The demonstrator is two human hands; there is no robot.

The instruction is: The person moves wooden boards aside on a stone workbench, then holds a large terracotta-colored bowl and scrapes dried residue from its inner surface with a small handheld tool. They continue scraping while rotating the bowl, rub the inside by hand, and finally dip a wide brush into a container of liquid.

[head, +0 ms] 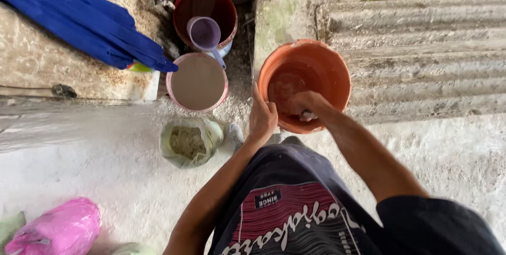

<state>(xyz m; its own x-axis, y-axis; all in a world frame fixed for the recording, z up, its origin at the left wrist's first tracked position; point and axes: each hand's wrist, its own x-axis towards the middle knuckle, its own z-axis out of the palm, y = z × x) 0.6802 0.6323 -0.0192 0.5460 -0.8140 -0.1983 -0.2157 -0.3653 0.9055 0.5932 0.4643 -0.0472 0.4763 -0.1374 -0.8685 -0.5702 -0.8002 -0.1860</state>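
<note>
pot: round terracotta-orange plastic pot (316,60), open side up, resting on the near edge of the grey corrugated sheet surface (421,49), just ahead of the person's torso
left hand: left hand (262,118) on the pot's near-left rim, fingers (256,97) flat against the outer wall, thumb side at the lip — bracing it, not wrapped round
right hand: right hand (305,105) inside the pot at the near wall, fingers curled tight on a small pale object (308,116); what the object is, cannot tell
pot interior: dull smeared patch on the bottom, otherwise bare
left of pot: pink-rimmed round bucket of murky grey-brown liquid (197,82) on the ground
behind it: dark red bucket (206,10) with a lilac plastic scoop (205,35) lying across its rim, handle pointing toward the pink-rimmed bucket
below those: open pale green bag of sandy-grey powder (188,141) on the pale concrete floor (105,165)
far left: folded blue fabric (79,20) on a stone slab — well apart from both hands
bottom left: pink plastic bag (55,228) on the floor
</note>
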